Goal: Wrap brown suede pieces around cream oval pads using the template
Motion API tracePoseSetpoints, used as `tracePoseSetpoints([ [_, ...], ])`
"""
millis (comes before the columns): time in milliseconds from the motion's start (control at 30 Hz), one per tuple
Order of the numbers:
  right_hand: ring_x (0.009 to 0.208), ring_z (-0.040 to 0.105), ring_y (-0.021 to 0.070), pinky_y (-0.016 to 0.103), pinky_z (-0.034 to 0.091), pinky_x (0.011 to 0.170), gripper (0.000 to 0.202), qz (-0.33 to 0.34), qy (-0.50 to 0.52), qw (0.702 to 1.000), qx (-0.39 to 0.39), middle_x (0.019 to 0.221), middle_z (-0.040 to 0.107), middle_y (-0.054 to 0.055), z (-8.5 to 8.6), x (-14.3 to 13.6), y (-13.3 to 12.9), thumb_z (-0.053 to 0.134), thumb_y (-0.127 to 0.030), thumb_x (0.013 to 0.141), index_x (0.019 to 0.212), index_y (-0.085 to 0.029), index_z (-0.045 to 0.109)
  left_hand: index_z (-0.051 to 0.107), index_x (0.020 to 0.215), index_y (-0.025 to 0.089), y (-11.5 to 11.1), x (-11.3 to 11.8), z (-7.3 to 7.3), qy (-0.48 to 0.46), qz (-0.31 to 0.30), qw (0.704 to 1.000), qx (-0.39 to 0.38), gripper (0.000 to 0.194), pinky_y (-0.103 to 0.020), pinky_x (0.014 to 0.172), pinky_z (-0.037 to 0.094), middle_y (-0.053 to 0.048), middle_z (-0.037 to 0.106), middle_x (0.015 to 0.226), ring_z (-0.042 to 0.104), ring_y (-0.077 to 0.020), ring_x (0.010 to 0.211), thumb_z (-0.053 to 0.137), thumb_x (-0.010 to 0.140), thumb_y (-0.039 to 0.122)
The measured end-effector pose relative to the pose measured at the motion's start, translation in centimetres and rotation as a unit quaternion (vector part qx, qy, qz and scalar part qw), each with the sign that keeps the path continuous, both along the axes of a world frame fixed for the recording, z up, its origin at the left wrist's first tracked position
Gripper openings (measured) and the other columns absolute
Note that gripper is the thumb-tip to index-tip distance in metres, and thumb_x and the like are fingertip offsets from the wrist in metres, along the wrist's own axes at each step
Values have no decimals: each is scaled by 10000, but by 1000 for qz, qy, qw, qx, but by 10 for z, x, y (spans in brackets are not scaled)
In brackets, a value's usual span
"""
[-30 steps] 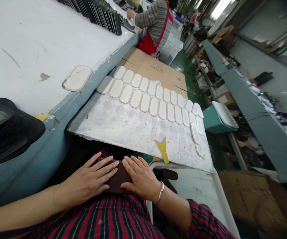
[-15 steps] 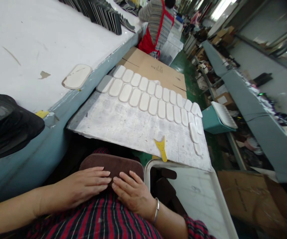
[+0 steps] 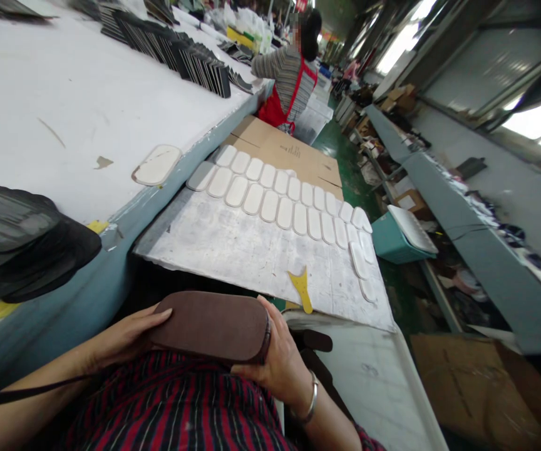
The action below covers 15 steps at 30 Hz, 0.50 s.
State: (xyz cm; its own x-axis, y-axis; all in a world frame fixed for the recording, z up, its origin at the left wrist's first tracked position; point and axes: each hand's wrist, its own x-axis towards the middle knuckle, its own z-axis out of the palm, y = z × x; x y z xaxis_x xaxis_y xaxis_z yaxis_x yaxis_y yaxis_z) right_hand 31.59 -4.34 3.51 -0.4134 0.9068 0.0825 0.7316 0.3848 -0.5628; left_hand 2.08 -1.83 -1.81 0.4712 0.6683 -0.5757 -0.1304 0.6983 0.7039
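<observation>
A brown oblong pad (image 3: pixel 211 326) with rounded ends is held over my lap, its flat face tilted up toward me. My left hand (image 3: pixel 132 335) grips its left end, thumb on top and the other fingers out of sight beneath. Around the right end, my right hand (image 3: pixel 282 354) is closed with fingers at the far edge and thumb at the near edge. Just beyond the pad, a yellow forked scraper (image 3: pixel 301 291) lies on the grey-white board (image 3: pixel 233 241). Rows of white oval pieces (image 3: pixel 253 198) cover the board's far part.
On my left is a white-topped table (image 3: pixel 64 81) with a lone oval piece (image 3: pixel 158 165) and dark stacked pieces (image 3: pixel 26 244). A pale bin (image 3: pixel 378 376) holding brown pieces stands at my right. Farther off are a person in a red apron (image 3: pixel 289 81) and a teal bin (image 3: pixel 395 241).
Both hands have moved from lying flat on the brown pad to gripping its two ends. The pad is lifted slightly and tilted. The view has shifted upward a little.
</observation>
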Motion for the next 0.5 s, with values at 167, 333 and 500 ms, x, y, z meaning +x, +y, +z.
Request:
tracePoseSetpoints([
  [167,1228,381,261,399,332,1051,875,27,-5,996,89,1304,448,166,55,-62,16,546,-680,716,1309,-62,370,637,1031,167,5,-17,0,-64,97,991,-62,551,-349,958,434,52,699,961,577,-202,1061,281,895,564],
  [333,1076,504,233,355,400,962,707,62,1,989,134,1116,562,125,82,-121,52,432,-688,785,1190,-110,470,665,1011,243,-10,-46,-5,-77,132,988,-20,583,-408,870,500,65,710,902,626,-238,978,247,868,623],
  [500,844,568,192,298,457,755,577,120,33,983,132,884,604,60,95,-158,93,365,-679,817,1003,-167,556,702,866,286,-46,-82,-12,83,202,965,143,454,-335,693,573,80,719,838,677,-238,826,390,817,613],
])
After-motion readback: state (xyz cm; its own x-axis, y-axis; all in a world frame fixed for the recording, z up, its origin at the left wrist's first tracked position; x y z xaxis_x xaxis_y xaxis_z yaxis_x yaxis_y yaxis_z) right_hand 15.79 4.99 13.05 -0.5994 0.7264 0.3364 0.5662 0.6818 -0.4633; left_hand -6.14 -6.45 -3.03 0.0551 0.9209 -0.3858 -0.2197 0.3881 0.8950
